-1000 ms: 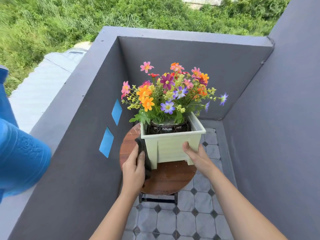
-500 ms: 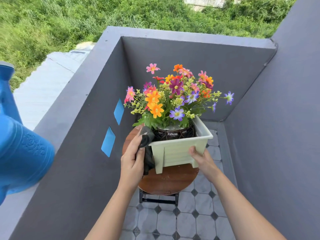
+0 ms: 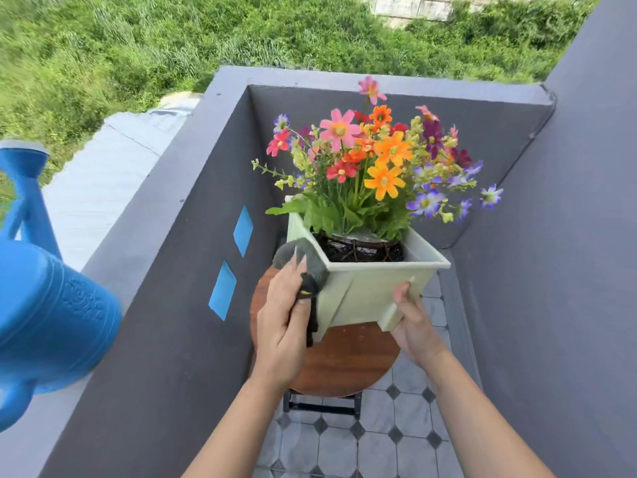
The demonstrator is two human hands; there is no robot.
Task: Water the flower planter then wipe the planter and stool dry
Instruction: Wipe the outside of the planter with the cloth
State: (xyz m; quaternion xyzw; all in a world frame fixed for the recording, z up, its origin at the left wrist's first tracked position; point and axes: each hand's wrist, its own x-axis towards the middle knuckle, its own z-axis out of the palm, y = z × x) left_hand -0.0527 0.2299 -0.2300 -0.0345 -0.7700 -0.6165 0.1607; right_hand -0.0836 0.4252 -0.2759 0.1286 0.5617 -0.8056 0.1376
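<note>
A pale green square planter (image 3: 365, 294) full of colourful flowers (image 3: 379, 167) is lifted and tilted above a round wooden stool (image 3: 344, 360). My left hand (image 3: 282, 315) presses a dark grey cloth (image 3: 306, 267) against the planter's left corner, fingers over the cloth. My right hand (image 3: 410, 322) grips the planter's lower right foot from beneath. A woven dark basket (image 3: 358, 251) sits inside the planter.
A blue watering can (image 3: 44, 305) stands on the grey parapet wall (image 3: 144, 229) at the left. Grey walls close in the corner at the back and the right. Two blue patches (image 3: 224, 291) mark the left wall. Tiled floor (image 3: 362, 439) lies below the stool.
The planter has been lifted off the stool and turned, rising toward me. My left hand moved up with the cloth to the planter's rim corner; my right hand went under its foot.
</note>
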